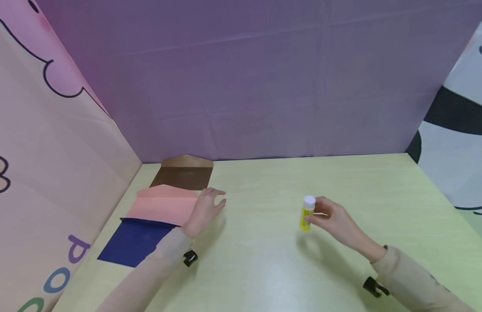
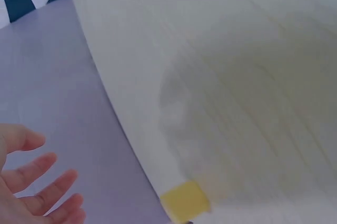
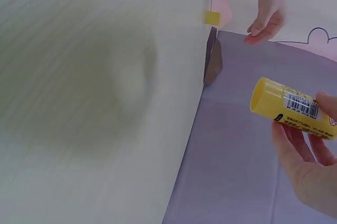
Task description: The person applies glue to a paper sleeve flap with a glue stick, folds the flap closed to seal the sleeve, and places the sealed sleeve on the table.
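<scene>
My right hand (image 1: 334,219) pinches a yellow glue stick (image 1: 305,221) with a white cap (image 1: 309,202), held upright above the table. In the right wrist view the glue stick (image 3: 295,105) shows a barcode and its round base, with the thumb and fingers on opposite sides. My left hand (image 1: 205,211) is over the right edge of a pink envelope (image 1: 163,208), its fingers loosely bent with nothing between them. Behind the pink one lies a brown envelope (image 1: 182,177), flap raised. In front is a navy blue envelope (image 1: 133,242), partly covered by the left sleeve.
The pale wooden table (image 1: 264,260) meets a purple cloth backdrop (image 1: 244,86) at the back. Printed panels stand at the left (image 1: 50,151) and right (image 1: 459,104). A small yellow piece (image 2: 185,202) shows near the table's edge in the left wrist view.
</scene>
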Demonstrator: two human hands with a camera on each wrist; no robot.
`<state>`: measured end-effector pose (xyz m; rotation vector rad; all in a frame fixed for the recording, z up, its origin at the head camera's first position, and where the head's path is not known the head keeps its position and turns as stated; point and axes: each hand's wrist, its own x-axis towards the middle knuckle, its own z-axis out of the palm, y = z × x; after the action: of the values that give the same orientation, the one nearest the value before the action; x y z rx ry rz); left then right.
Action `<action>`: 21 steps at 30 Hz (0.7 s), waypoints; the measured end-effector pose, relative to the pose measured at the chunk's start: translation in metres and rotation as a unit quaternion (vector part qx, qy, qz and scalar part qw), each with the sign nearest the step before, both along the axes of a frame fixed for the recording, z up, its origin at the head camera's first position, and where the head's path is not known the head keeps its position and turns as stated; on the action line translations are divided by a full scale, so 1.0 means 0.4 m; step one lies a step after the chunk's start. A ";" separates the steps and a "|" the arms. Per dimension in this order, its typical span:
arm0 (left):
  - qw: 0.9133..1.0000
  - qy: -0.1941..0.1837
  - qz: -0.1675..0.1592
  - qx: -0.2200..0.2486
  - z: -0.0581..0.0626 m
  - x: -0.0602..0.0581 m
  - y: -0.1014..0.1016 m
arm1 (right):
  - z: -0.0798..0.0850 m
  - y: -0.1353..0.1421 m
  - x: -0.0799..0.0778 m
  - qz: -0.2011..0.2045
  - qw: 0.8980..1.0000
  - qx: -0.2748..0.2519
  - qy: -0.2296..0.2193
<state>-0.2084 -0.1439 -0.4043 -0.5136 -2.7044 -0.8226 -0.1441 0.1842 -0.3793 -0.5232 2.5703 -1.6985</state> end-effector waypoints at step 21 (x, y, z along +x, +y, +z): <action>0.974 -0.125 -0.109 0.156 0.053 0.097 0.149 | 0.041 -0.033 -0.007 -0.004 0.992 -0.052 -0.119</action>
<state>-0.1697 -0.0841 -0.3832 -0.6807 -2.6876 -1.4322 -0.1468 0.1710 -0.3629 -0.2918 2.3326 -1.7837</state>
